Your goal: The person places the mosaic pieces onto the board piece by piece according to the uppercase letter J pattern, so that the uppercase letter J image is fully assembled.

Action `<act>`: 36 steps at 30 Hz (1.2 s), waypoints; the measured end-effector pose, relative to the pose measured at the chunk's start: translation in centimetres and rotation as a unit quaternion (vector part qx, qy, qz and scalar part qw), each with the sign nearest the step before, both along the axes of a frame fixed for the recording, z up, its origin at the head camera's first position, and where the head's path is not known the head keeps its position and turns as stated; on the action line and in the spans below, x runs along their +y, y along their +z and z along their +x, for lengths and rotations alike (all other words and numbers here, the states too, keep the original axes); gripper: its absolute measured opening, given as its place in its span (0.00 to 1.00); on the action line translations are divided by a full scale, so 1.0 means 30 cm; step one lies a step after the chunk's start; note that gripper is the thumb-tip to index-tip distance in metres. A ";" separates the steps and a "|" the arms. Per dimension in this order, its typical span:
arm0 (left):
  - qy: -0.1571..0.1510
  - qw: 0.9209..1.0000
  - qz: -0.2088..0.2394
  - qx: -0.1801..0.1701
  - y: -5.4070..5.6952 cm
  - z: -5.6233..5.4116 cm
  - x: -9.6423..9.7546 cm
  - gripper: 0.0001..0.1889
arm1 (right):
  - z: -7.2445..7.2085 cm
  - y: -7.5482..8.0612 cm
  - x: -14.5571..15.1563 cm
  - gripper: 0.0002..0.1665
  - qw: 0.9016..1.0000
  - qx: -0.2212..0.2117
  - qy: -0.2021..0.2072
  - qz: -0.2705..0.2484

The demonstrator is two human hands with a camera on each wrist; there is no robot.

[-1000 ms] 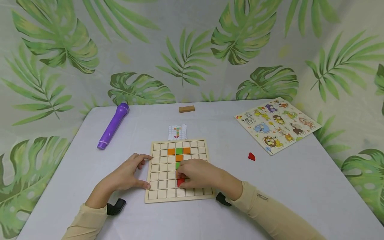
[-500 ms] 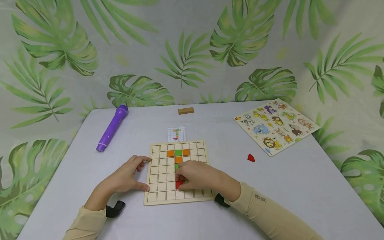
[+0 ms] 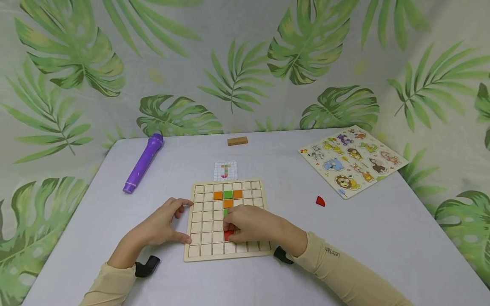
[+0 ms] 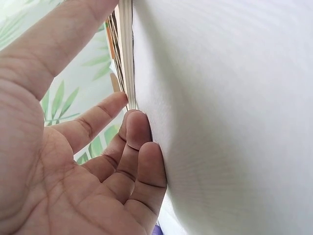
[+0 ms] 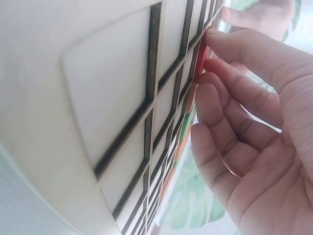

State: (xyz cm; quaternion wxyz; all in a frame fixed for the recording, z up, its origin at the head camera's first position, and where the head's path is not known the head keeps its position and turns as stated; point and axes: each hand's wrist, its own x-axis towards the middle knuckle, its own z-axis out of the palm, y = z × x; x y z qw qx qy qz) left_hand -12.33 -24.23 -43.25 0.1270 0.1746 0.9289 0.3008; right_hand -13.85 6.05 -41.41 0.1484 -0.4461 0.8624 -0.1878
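Note:
A square wooden grid board [image 3: 206, 225] lies flat on the table. Several orange [image 3: 228, 204] and green tiles [image 3: 227, 194] sit in its cells as a short row with a column below. With thumb and forefinger my right hand [image 3: 250, 223] pinches a red tile [image 3: 228, 235] at the column's lower end; the right wrist view shows the red tile [image 5: 201, 58] against the grid. Part of the column is hidden under that hand. My left hand [image 3: 162, 223] rests at the board's left edge, thumb and forefinger spread and touching it, the other fingers loosely bent.
Just behind the board lies a paper pattern card [image 3: 226, 171]. A red quarter-circle piece [image 3: 320, 201] lies to the right, near an animal puzzle board [image 3: 327, 176]. A purple toy microphone [image 3: 143, 163] is at the left, a small wooden block [image 3: 237, 141] at the back.
The scene has shifted slightly downward in the head view. My right fingers have closed in a little over the red tile; the left hand stays at the board's edge.

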 end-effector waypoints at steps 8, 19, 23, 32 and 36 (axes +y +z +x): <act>0.000 1.000 -0.002 0.002 0.000 -0.001 0.001 0.51 | -0.001 -0.005 -0.004 0.04 1.000 0.006 0.002 0.001; 0.001 1.000 -0.001 -0.001 0.004 0.000 0.002 0.51 | -0.010 -0.005 0.029 0.06 1.000 0.000 -0.010 -0.009; 0.001 1.000 -0.001 -0.002 0.004 0.000 0.003 0.51 | -0.027 0.011 0.095 0.06 0.998 -0.021 -0.056 -0.008; 0.001 1.000 -0.001 -0.003 0.004 0.003 0.003 0.50 | -0.088 0.025 0.396 0.12 0.984 -0.005 -0.179 -0.019; 0.001 1.000 -0.002 -0.001 0.004 0.001 0.003 0.50 | -0.104 0.028 0.553 0.15 0.975 0.020 -0.219 -0.021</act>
